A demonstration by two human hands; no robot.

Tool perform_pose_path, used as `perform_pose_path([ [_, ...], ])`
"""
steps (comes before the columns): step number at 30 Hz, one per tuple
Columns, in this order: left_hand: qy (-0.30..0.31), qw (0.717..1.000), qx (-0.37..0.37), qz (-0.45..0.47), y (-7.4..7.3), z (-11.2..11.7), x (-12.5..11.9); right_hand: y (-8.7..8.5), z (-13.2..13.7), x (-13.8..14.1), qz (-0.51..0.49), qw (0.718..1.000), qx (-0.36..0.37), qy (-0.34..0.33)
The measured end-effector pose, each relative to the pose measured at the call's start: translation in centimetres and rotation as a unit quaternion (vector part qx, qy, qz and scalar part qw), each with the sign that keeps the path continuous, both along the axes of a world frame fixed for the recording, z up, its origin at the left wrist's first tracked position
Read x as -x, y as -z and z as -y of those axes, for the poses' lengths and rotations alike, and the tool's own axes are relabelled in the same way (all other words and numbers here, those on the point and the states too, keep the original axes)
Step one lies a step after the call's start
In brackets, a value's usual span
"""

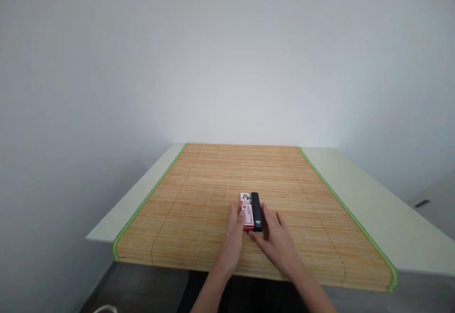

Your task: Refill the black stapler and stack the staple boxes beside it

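Observation:
A black stapler [256, 212] lies lengthwise on the bamboo mat, its near end toward me. Along its left side are a white-and-red small box [248, 216] and, just beyond, another white small box [245, 197] with a dark picture printed on it. My left hand [232, 239] rests along the left side of the boxes, fingers straight, thumb at the nearer box's edge. On the other side is my right hand [279, 244], its fingers spread, index finger beside the stapler and thumb at the near ends of the stapler and box. Both hands look open.
The bamboo mat [199, 185] with green edging covers the middle of a white table [355, 180] and hangs slightly over its front edge. A plain pale wall [234, 66] stands behind the table. Something white and curved [105, 308] shows at the bottom left.

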State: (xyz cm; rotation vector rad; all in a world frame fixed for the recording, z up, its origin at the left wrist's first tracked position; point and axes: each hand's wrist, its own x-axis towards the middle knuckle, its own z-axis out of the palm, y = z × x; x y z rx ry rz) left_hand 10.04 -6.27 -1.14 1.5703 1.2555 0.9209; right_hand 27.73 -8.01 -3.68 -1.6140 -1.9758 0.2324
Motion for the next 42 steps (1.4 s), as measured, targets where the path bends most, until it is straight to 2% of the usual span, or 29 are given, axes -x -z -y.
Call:
perform_pose_path([
  [3,-0.04,0.997,0.047,0.056,0.0,-0.9,-1.2,0.2,-0.2,0.1,-0.026,1.0,0.011,0.006],
  [9,-0.027,0.992,0.072,0.1,1.1,-1.7,-2.5,-0.4,-0.6,-0.2,-0.046,0.998,0.03,-0.007],
  [14,-0.031,0.982,0.086,0.166,1.6,-1.6,-4.6,-1.0,-0.5,-2.1,-0.044,0.998,0.046,-0.017],
  [19,-0.036,0.965,0.099,0.241,-0.2,-1.1,-8.9,-1.6,0.3,-6.6,-0.054,0.996,0.07,0.013],
  [23,-0.006,0.942,0.134,0.307,-1.9,-0.4,-13.0,-2.2,1.2,-11.0,-0.053,0.992,0.104,0.047],
  [29,0.039,0.926,0.158,0.342,-3.6,0.5,-17.5,-4.5,2.2,-16.1,-0.04,0.989,0.115,0.088],
  [32,0.063,0.926,0.173,0.329,-4.5,0.4,-18.3,-5.3,2.6,-17.2,-0.033,0.988,0.103,0.112],
  [36,0.087,0.931,0.172,0.309,-5.2,0.4,-18.2,-5.2,2.9,-17.6,-0.029,0.988,0.097,0.116],
  [42,0.086,0.934,0.149,0.315,-4.9,0.3,-17.7,-5.2,3.0,-17.1,-0.033,0.988,0.099,0.112],
])
